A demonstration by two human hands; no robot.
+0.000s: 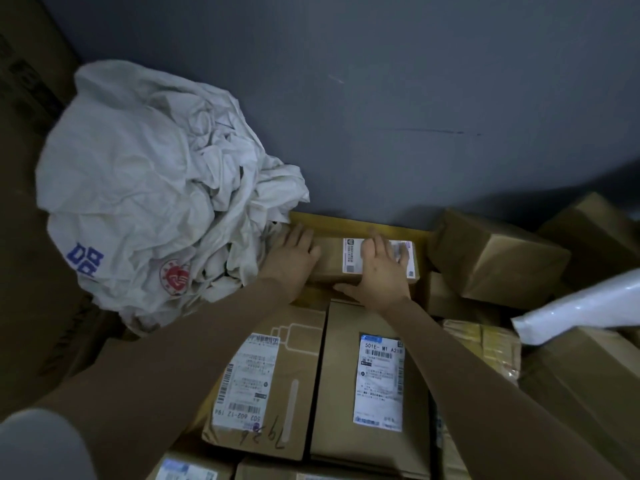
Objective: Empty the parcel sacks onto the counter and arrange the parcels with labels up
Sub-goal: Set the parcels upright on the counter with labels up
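left hand [294, 259] and right hand [381, 273] are pressing straight fingers [372, 245] flat on small box [329, 264] at 12 o'clock, likely seating it label-up against wall [398, 133].

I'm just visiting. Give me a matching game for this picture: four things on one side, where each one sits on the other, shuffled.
1 cloth sack
2 small box
3 plastic bag
4 box marked 501E

A nearest the person of these four
B crumpled at the left
C glossy white, at right edge
D under left hand and right hand

Pairs: 1-B, 2-D, 3-C, 4-A
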